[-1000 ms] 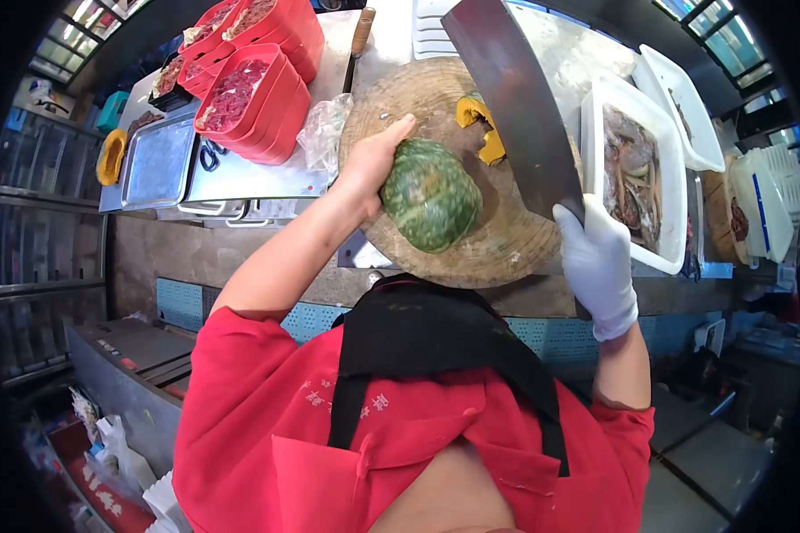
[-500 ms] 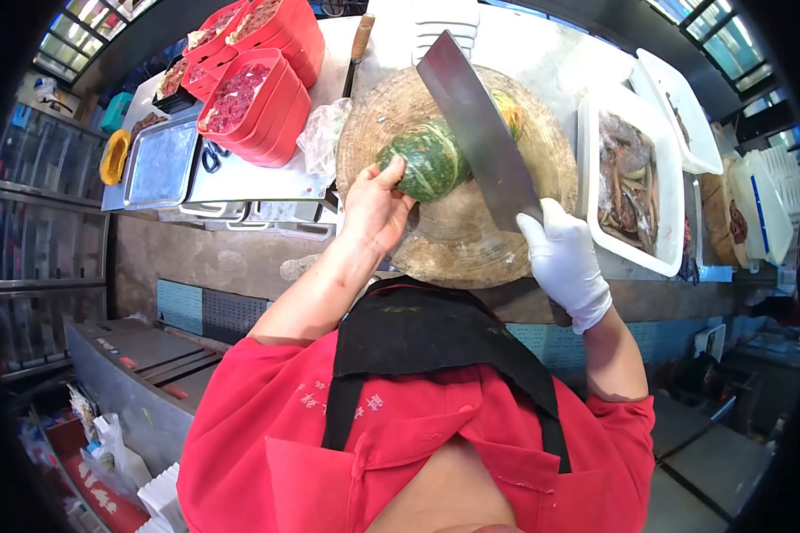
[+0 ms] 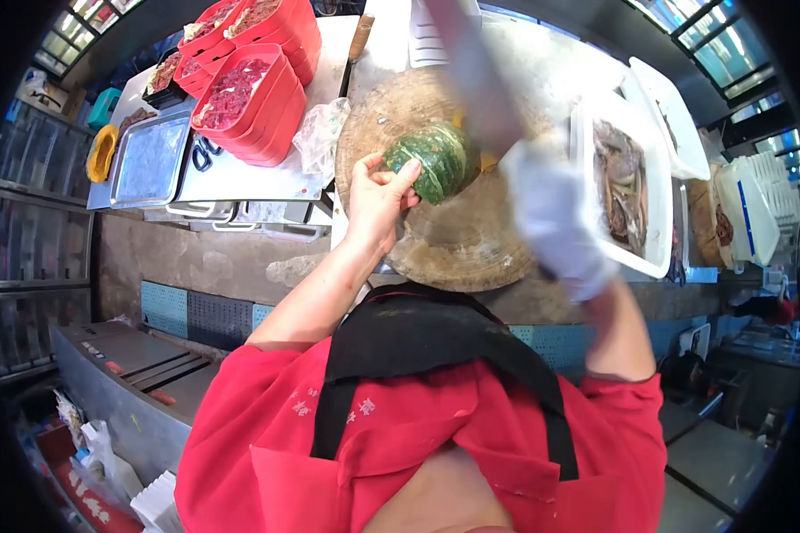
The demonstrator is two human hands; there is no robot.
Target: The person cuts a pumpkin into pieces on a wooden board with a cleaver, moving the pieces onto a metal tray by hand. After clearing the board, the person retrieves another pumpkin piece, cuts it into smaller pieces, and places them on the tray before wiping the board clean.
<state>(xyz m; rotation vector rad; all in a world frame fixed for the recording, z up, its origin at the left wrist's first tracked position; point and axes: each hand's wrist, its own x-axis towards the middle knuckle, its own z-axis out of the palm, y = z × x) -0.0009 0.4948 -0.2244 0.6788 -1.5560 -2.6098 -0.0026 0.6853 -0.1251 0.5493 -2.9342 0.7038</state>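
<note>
A green squash (image 3: pixel 434 163) with pale streaks rests on the round wooden chopping block (image 3: pixel 458 244). My bare left hand (image 3: pixel 384 194) pinches it at its left side, thumb on top. My right hand (image 3: pixel 553 213), in a white glove, is closed on a large cleaver (image 3: pixel 484 80). Hand and blade are smeared by motion. The cleaver is to the right of the squash and seems to be above the block; its handle is hidden in the glove. A bit of orange flesh shows between squash and blade.
Red tubs of chopped meat (image 3: pixel 240 98) stand at the left, near a metal tray (image 3: pixel 151 160) and a cut piece of orange squash (image 3: pixel 103 154). A clear plastic bag (image 3: pixel 320 133) lies beside the block. To the right is a white bin of seafood (image 3: pixel 667 231).
My right hand and the cleaver have moved and are now blurred. The squash has turned slightly under my left hand, whose fingers have shifted on it.
</note>
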